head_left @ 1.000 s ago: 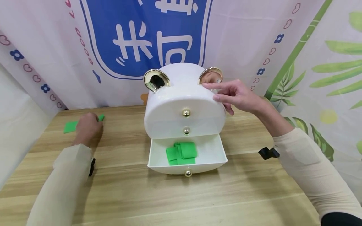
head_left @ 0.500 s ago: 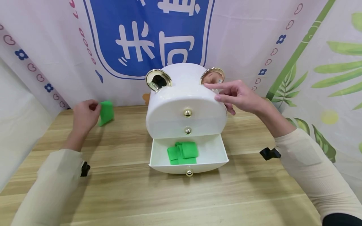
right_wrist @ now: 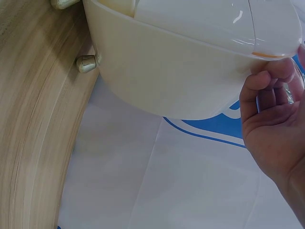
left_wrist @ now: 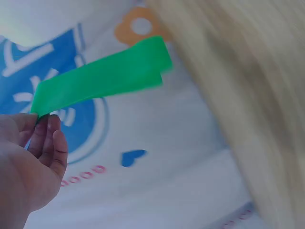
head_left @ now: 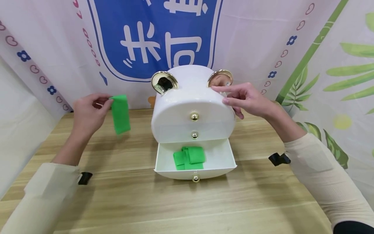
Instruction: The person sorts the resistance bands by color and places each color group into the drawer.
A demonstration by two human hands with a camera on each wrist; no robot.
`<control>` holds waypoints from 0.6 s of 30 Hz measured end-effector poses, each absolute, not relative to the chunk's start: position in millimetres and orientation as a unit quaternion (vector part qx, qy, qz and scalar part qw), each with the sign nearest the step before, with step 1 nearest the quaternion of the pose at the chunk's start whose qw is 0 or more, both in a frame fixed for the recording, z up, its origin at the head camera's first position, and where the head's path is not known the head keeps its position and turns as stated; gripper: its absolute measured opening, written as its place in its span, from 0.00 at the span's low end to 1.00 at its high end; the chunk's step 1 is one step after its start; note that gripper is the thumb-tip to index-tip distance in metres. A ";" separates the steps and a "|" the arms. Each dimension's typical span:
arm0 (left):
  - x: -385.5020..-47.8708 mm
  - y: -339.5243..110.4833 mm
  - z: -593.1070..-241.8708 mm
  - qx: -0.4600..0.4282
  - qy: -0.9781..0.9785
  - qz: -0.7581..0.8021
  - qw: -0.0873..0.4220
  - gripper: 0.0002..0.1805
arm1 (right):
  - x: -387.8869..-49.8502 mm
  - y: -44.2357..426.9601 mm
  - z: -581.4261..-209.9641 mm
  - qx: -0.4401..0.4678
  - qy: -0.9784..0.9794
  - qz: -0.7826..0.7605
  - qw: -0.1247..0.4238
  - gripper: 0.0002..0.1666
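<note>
My left hand [head_left: 91, 112] pinches one end of a folded green cloth strip [head_left: 120, 115], which hangs above the table left of a white drawer box [head_left: 172, 125]. In the left wrist view the strip [left_wrist: 100, 76] stretches out from the fingertips. The box has gold round ears and several gold knobs. Its bottom drawer [head_left: 222, 156] is pulled out, and more folded green cloth [head_left: 193, 156] lies inside. With index finger extended, my right hand [head_left: 248, 99] rests its thumb and index finger on the box's upper right side, near the ear; the right wrist view shows its other fingers loosely bent.
The box stands on a wood-grain table [head_left: 122, 195]. Behind it hangs a white curtain [head_left: 245, 39] with a blue panel and white characters. A leaf-patterned curtain [head_left: 344, 107] hangs at the right.
My left hand has picked the green cloth strip up off the table at the left, lifting it and bringing it rightward. My right hand stays on the box.
</note>
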State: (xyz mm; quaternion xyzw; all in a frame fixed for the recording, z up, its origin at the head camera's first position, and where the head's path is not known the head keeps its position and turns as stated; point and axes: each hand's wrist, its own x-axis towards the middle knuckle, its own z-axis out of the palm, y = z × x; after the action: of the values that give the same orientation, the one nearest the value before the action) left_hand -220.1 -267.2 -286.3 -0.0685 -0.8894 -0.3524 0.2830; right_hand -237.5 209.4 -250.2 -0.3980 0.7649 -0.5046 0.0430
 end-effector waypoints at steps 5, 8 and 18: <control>-205.1 -249.8 -271.5 -0.087 -0.880 -0.367 0.288 0.11 | -237.5 209.3 -250.7 -0.398 0.766 -0.504 0.042 0.26; -197.9 -242.4 -263.0 -0.100 -0.873 -0.379 0.290 0.11 | -237.9 209.1 -250.9 -0.400 0.764 -0.504 0.041 0.26; -175.2 -224.1 -239.2 -0.117 -0.850 -0.424 0.289 0.10 | -237.6 209.0 -250.9 -0.401 0.762 -0.507 0.044 0.25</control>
State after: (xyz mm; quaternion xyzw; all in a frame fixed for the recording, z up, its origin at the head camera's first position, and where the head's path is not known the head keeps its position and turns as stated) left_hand -175.2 -224.1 -239.2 -0.1168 -0.8503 -0.4242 0.2889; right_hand -237.6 209.0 -250.9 -0.4010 0.7617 -0.5071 0.0436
